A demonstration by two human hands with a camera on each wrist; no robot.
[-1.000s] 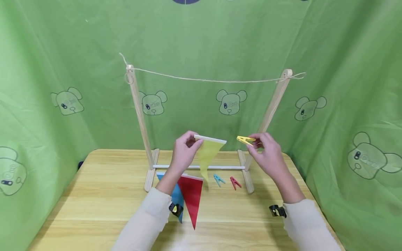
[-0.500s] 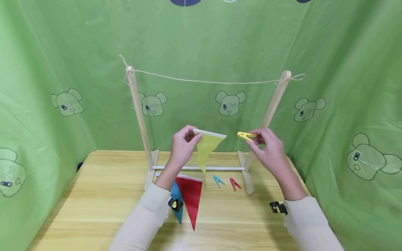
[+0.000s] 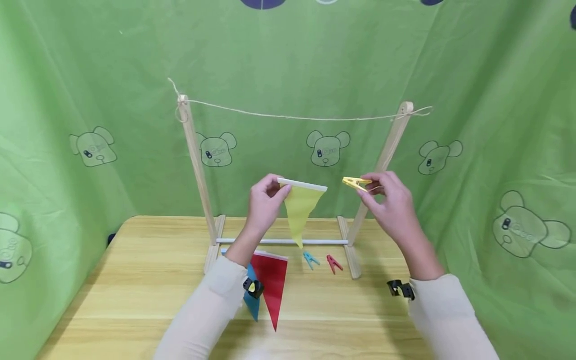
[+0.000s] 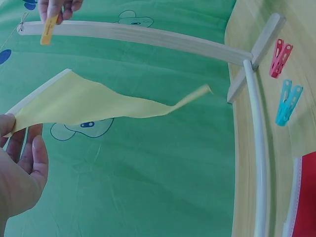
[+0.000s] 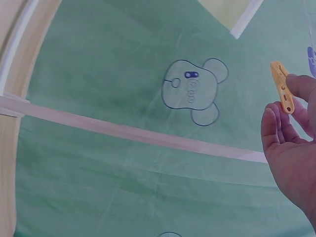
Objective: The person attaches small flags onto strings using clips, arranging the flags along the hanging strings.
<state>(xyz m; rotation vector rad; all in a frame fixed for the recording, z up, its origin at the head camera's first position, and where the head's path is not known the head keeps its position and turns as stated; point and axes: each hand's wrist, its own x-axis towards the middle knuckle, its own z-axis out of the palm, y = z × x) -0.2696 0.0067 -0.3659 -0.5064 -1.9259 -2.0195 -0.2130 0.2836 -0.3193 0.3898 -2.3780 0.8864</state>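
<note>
A yellow pennant [image 3: 300, 206] hangs from my left hand [image 3: 265, 206], whose thumb and fingers pinch the left end of its white top edge. In the left wrist view the pennant [image 4: 108, 101] trails away with a curled tip. My right hand [image 3: 392, 205] pinches a yellow clothespin [image 3: 355, 183] a short way right of the pennant, not touching it. The right wrist view shows that clothespin [image 5: 282, 89] between thumb and fingers. Above both hands a thin string [image 3: 288, 117] sags between two wooden posts.
On the table [image 3: 135, 280] lie a red pennant [image 3: 273, 280] partly over a blue one [image 3: 253, 300], a blue clothespin [image 3: 311, 260] and a red clothespin [image 3: 334, 263]. A white rod [image 3: 283, 241] joins the feet of the left post [image 3: 197, 165] and right post [image 3: 390, 150].
Both hands have risen toward the string with the yellow pennant and the yellow clothespin, and the right hand has shifted slightly right. The things on the table lie as before.
</note>
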